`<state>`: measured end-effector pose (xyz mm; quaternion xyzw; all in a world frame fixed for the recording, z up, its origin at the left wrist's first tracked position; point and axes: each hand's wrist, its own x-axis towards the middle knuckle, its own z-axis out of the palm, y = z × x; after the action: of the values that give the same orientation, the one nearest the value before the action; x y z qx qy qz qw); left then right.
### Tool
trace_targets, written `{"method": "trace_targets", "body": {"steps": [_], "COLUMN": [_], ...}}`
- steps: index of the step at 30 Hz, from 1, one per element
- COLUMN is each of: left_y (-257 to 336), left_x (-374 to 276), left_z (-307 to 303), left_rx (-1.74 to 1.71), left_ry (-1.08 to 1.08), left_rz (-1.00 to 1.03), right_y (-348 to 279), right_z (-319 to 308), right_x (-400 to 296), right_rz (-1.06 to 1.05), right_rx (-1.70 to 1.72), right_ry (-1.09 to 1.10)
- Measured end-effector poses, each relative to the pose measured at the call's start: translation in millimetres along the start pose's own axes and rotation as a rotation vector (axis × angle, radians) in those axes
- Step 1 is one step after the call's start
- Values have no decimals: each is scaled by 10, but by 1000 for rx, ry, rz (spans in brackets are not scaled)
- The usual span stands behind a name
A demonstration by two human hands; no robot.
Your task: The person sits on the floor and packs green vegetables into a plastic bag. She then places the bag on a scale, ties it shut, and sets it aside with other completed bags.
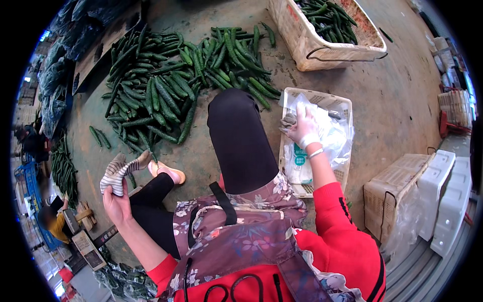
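Observation:
My left hand [117,204] pinches a grey-and-white striped knitted item [120,171], a glove or a sock, whose two ends flop over. It is raised beside my bent left leg. My right hand [306,124], in a thin translucent glove, reaches into a shallow white plastic crate [345,177]. Its fingers lie over crumpled clear plastic bags [330,134], and a grey knobbly cloth [288,120] shows beside the thumb. Whether the fingers grip anything is unclear. A printed green-and-white packet [301,160] lies in the same crate, below the wrist.
A large pile of cucumbers [162,90] covers the floor ahead and left. A deep dirty-white crate [302,56] with a wire handle holds more cucumbers. At right stand another crate [396,185] and white foam boxes [436,192]. A person in yellow [58,226] is at far left.

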<state>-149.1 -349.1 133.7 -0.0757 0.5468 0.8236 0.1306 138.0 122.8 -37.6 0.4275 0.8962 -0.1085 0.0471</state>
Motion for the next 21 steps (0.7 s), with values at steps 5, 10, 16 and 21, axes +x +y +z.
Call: {"method": "trace_targets", "body": {"steps": [5,10,16,21], "left_y": [-47,-111,-206,-307], "left_x": [20,71,-63,-8], "left_z": [84,155,135,280], "left_rx": [56,64,67,65], "left_ry": [-10,-8,-33,-154], "left_rz": [-35,-53,-68,-87], "right_y": [171,476,-563,-1184], "right_z": [564,957,-966,-1619], "right_x": [-247,208,-149,-568], "right_rz": [125,384,-257,-1254], "right_rx": [92,1322,2619,2318], "right_ry": [13,318,-527,-586]}}
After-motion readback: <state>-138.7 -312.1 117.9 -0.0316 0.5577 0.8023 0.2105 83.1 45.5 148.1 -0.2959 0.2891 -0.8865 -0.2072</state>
